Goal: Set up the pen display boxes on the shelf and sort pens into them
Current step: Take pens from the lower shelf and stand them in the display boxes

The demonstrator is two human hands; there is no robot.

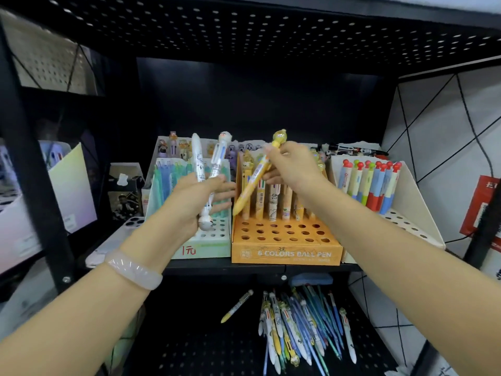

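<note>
My left hand [193,198] grips two white pens [208,169] in front of the pale green display box [206,248]. My right hand [291,165] pinches a yellow character-topped pen [253,183], held tilted over the back rows of the orange display box [284,253] marked "6 COLORS BALL PEN". That box holds several pens at the back, with open holes in front. A white display box [414,202] on the right holds several red-topped pens [371,183]. A pile of loose pens [301,324] lies on the shelf below, with a single yellow pen [237,306] to its left.
More display boxes with character pens [179,147] stand behind the front row. A phone [113,240] lies left of the green box. A black upright post [32,164] divides off the neighbouring shelf with a pale box [73,185]. A perforated black shelf [244,28] hangs overhead.
</note>
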